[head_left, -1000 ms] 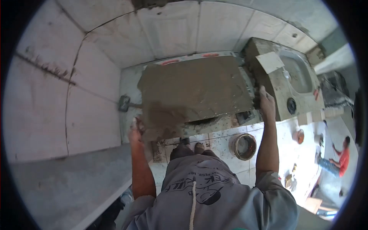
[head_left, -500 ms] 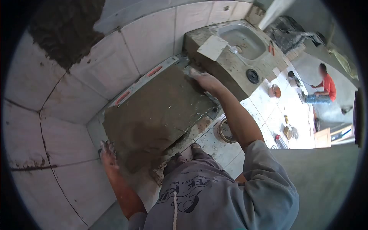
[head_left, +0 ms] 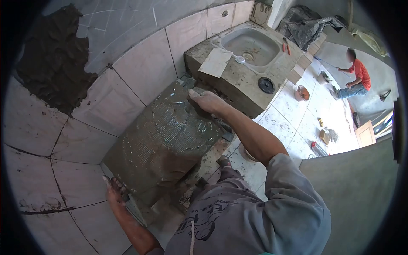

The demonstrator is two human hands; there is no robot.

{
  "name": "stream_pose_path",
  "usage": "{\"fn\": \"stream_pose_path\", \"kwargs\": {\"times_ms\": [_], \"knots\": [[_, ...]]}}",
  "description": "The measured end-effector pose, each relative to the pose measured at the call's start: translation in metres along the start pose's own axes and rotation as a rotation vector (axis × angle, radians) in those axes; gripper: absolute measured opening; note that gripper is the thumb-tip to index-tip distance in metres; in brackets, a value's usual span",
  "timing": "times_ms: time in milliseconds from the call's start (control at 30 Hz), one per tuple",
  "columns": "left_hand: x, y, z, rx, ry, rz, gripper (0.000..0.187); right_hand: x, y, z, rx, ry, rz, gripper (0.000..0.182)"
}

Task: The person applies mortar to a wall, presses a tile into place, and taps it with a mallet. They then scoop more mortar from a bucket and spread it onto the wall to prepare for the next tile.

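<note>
A large tile point(head_left: 170, 125), coated in grey wet mortar with a glossy grid pattern, lies slanted along the tiled wall between my hands. My right hand point(head_left: 207, 102) is closed on its upper right corner, thumb and fingers pressed at the edge. At the lower left, my left hand point(head_left: 116, 193) has its mortar-stained fingers curled round the tile's edge, close to the wall. Patches of darker mortar lie along the tile's lower side.
A concrete counter point(head_left: 199, 59) with a sink point(head_left: 251, 44) adjoins on the right; a white tile piece point(head_left: 215, 62), pliers point(head_left: 286, 46) and a black round cover point(head_left: 266, 85) lie on it. Dark mortar point(head_left: 53, 59) covers the upper wall. A person point(head_left: 358, 74) in red crouches farther off, near buckets.
The smooth grey surface between my hands now shows a wet grid pattern. The red-marked spirit level along the wall is out of sight. Both hands stay at opposite ends, and the view has shifted.
</note>
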State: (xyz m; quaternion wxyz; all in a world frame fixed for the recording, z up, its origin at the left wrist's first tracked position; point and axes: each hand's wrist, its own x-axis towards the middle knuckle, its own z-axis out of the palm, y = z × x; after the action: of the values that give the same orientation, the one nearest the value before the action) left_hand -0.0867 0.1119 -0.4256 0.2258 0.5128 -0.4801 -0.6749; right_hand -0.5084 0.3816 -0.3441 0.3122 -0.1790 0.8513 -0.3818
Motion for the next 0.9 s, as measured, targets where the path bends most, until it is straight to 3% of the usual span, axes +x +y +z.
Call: {"fn": "stream_pose_path", "kwargs": {"times_ms": [167,267,333,400,467,533,667,900], "knots": [[-0.051,0.065,0.08,0.197,0.116,0.057,0.093,-0.012,0.001,-0.052,0.142,-0.05,-0.093,0.083],[-0.056,0.085,0.134,0.228,-0.017,0.041,0.097,0.01,0.026,-0.094,0.106,-0.031,-0.067,0.085],[-0.044,0.083,0.174,0.226,-0.026,0.068,0.097,0.029,0.048,-0.128,-0.001,0.06,0.075,0.076],[-0.028,0.079,0.222,0.269,-0.078,0.044,0.098,0.047,0.075,-0.167,0.166,0.033,0.028,0.085],[-0.025,0.078,0.288,0.262,-0.066,0.069,0.098,0.071,0.1,-0.206,0.143,0.182,-0.073,0.086],[0.001,0.071,0.337,0.239,-0.132,0.008,0.099,0.089,0.11,-0.25,0.172,0.231,0.101,0.085],[0.005,0.07,0.444,0.149,-0.147,-0.034,0.092,0.131,0.14,-0.317,0.176,0.261,0.1,0.085],[0.026,0.054,0.516,0.078,-0.218,-0.055,0.085,0.173,0.204,-0.361,0.048,0.372,0.177,0.088]]}}
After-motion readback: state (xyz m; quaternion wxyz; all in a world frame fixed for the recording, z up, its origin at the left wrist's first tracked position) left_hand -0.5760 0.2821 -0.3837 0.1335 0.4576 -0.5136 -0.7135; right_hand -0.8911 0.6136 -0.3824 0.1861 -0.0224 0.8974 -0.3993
